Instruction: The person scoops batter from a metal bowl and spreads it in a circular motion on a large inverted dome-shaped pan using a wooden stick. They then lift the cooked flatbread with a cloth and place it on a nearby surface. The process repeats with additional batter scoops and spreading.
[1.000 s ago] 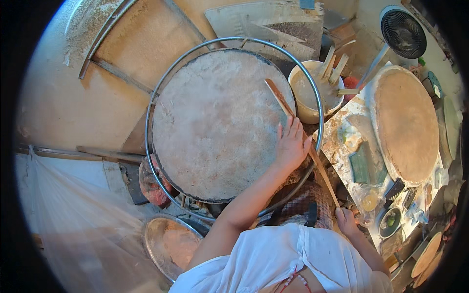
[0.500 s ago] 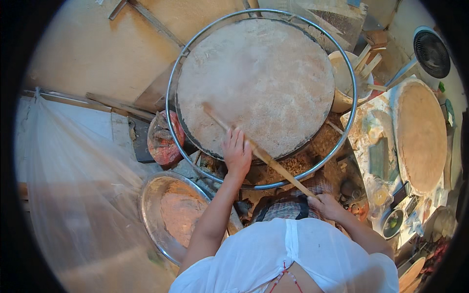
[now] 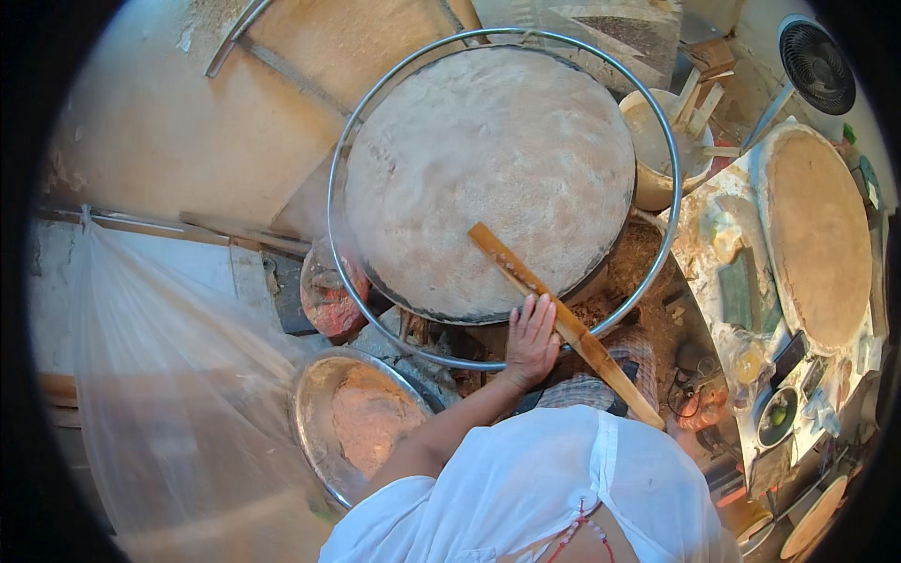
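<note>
A long flat wooden paddle (image 3: pixel 531 274) slants across the near right part of a large round griddle (image 3: pixel 441 150), its far end over the pale, dusty-looking layer on top. My left hand (image 3: pixel 533 342) is at the paddle's middle, near the griddle's front edge, with its fingers against the wood and its thumb out of sight. The paddle's near end reaches my white shirt (image 3: pixel 526 460). My right hand does not show. Encircling the griddle is a shiny metal hoop (image 3: pixel 330 206).
Left of my arm stands a metal basin (image 3: pixel 298 413) of pinkish-brown batter or paste. Translucent sheeting (image 3: pixel 160 375) hangs at the left. A bucket (image 3: pixel 657 178) with wooden pieces stands at the back right. Further right are a large brown disc (image 3: pixel 817 235) and a fan (image 3: pixel 817 68).
The paddle has come back toward me and right, and its broad face now shows. My left hand moved with it. My right hand has gone out of sight, and the whole view has shifted.
</note>
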`<state>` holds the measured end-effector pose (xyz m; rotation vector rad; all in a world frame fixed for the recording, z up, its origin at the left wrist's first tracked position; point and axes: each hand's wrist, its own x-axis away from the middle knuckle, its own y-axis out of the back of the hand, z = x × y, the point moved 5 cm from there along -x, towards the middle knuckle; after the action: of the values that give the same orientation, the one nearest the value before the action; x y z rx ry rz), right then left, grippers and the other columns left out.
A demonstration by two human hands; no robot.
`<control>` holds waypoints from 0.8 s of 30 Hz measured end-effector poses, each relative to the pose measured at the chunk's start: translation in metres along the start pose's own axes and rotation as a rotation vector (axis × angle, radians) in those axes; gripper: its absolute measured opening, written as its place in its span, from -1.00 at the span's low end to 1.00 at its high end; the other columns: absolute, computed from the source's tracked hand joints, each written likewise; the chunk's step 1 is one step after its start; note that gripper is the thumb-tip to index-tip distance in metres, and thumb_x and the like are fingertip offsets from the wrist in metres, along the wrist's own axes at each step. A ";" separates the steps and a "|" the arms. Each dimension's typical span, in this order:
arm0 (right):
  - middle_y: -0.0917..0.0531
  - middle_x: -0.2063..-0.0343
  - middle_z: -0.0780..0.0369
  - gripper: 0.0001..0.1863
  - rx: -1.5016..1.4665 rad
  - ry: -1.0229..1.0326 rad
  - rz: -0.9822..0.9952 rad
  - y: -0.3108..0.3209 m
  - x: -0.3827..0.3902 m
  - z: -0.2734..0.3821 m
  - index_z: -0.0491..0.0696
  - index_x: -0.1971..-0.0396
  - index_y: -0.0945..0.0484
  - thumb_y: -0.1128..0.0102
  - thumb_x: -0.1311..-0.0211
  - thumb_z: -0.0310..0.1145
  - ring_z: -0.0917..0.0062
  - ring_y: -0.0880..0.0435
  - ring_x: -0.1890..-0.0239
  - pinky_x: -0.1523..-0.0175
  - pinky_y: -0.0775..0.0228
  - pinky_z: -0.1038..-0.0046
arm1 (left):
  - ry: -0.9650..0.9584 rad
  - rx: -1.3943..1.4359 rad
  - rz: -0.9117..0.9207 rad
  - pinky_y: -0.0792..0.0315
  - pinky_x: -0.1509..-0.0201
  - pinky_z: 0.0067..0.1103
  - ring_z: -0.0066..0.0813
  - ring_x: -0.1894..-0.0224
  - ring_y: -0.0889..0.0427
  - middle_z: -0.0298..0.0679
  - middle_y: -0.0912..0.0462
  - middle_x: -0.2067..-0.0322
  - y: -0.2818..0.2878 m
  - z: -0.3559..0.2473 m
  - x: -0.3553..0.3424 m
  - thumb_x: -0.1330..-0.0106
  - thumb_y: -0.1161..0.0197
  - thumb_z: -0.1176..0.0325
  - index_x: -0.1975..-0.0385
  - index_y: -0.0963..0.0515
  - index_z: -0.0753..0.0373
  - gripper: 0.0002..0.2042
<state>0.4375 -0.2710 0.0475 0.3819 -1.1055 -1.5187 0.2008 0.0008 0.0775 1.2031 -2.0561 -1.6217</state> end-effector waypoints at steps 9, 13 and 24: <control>-0.57 0.54 -0.05 -0.64 -0.375 -0.236 0.177 0.057 -0.049 -0.014 -0.26 0.39 -0.51 -0.15 -0.25 -0.18 0.25 -0.59 0.47 0.33 -0.38 0.29 | 0.084 -0.084 -0.025 0.09 -0.37 -0.03 -0.11 -0.32 -0.21 -0.08 -0.31 -0.24 -0.022 -0.046 -0.125 -0.28 -0.08 0.23 -0.09 -0.41 0.37 -0.56; -0.58 0.54 -0.05 -0.58 -0.451 -0.222 0.356 0.027 -0.039 0.014 -0.24 0.42 -0.51 -0.15 -0.25 -0.10 0.23 -0.62 0.45 0.32 -0.41 0.28 | 0.158 -0.169 -0.020 0.10 -0.35 0.02 -0.16 -0.31 -0.24 -0.13 -0.39 -0.19 0.013 -0.006 -0.067 -0.27 -0.10 0.22 -0.08 -0.44 0.32 -0.57; -0.57 0.60 -0.06 -0.58 -0.228 -0.206 0.133 -0.003 0.021 -0.018 -0.20 0.39 -0.48 -0.21 -0.14 -0.06 0.05 -0.58 0.53 0.42 -0.38 0.16 | -0.029 0.050 -0.014 0.18 -0.40 -0.13 -0.09 -0.38 -0.10 -0.02 -0.22 -0.29 -0.024 -0.034 -0.022 -0.21 -0.09 0.36 -0.21 -0.29 0.40 -0.47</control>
<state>0.4433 -0.2977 0.0425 -0.0045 -1.0787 -1.5696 0.2472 -0.0073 0.0734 1.2195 -2.1228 -1.6125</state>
